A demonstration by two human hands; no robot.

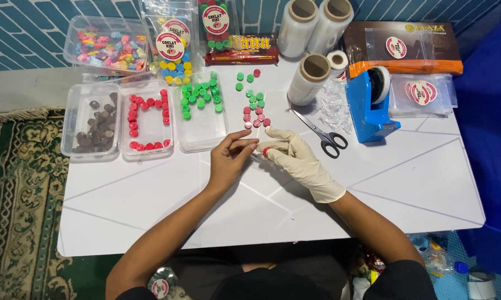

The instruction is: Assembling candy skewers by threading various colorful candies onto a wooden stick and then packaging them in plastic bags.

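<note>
- From the head camera I look down on a white table [372, 183], and I see both hands meeting near its middle.
- The right hand [295, 158] wears a cream latex glove. Its fingers close around a small red candy [266, 150], which shows between the fingertips.
- The left hand [228, 161] is bare. Its fingers curl toward the gloved fingertips and seem to touch a thin clear wrapper there, but I cannot tell if they really grip it.
- Just above the hands, loose green and red candies [252, 103] lie in a small group on the table.
- To the left I see three clear trays side by side: one with dark brown candies [98, 130], one with red candies [148, 119], and one with green candies [200, 97].
- Behind them stands a clear box of mixed coloured sweets [106, 47], with bags of coloured candies [175, 47] beside it.
- Black-handled scissors [322, 133] lie just to the right of the gloved hand.
- A blue tape dispenser [370, 105] stands farther right, near three rolls of clear film [311, 39].
- A green patterned rug [23, 205] lies on the floor at the left.
</note>
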